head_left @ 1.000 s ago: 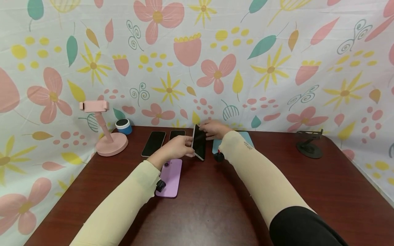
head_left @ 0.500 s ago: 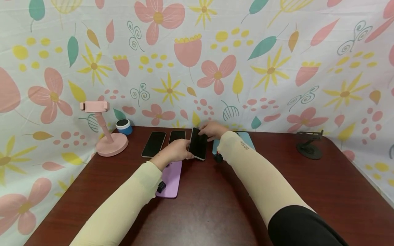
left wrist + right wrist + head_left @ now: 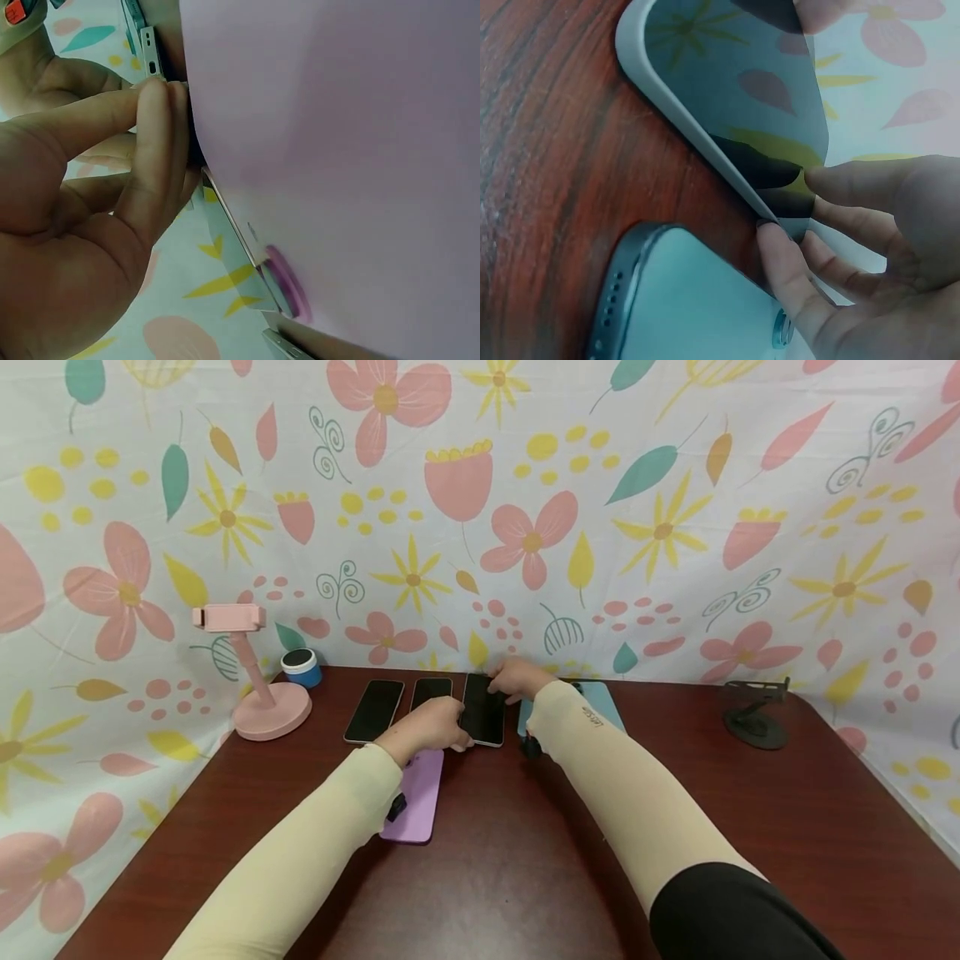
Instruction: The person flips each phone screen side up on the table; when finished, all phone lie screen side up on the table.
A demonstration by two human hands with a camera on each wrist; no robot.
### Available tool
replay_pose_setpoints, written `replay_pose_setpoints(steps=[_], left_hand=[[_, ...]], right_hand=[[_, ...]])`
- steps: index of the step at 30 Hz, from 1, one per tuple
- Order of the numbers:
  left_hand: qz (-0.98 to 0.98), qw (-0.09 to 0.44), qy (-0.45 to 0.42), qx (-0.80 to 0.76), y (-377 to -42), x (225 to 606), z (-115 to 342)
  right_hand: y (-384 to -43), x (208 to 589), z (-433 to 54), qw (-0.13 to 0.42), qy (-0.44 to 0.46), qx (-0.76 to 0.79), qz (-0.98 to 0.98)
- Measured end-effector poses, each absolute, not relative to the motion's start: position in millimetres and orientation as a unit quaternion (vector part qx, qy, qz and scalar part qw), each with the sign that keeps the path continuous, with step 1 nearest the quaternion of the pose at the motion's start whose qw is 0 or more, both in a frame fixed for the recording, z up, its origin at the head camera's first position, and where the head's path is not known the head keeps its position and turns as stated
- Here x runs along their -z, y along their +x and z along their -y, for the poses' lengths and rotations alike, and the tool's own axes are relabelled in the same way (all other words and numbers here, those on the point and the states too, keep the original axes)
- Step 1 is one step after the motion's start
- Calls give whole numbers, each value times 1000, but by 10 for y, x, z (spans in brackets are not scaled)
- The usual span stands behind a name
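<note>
Left hand (image 3: 432, 724) and right hand (image 3: 521, 679) are holding a black-screened smartphone (image 3: 484, 718), already lined up. A purple smartphone (image 3: 420, 800) is lying nearer, out of line.

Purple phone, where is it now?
Head view, left of centre: the purple phone lies on the table, partly hidden by the left sleeve, nearer the person than the left hand.

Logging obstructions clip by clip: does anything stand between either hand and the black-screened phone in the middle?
Nothing visible does. The left hand touches the black-screened phone at its near left corner, the right hand at its far right. The light-blue phone lies beside it, apart.
</note>
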State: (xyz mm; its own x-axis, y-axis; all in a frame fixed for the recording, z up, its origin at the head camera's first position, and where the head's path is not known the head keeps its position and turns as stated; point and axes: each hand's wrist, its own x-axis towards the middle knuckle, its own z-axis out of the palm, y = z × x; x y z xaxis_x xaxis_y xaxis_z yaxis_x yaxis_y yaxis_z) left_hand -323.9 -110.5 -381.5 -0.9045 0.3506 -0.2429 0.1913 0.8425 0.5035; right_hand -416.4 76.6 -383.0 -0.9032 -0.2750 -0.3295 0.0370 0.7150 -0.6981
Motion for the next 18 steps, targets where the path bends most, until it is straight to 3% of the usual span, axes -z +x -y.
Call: replay_pose_setpoints(steps=[18], left_hand=[[-961,145,153,-179,-3209,3802,992]], right_hand=[[-4148,3826,-771,176,-89,308,-931]])
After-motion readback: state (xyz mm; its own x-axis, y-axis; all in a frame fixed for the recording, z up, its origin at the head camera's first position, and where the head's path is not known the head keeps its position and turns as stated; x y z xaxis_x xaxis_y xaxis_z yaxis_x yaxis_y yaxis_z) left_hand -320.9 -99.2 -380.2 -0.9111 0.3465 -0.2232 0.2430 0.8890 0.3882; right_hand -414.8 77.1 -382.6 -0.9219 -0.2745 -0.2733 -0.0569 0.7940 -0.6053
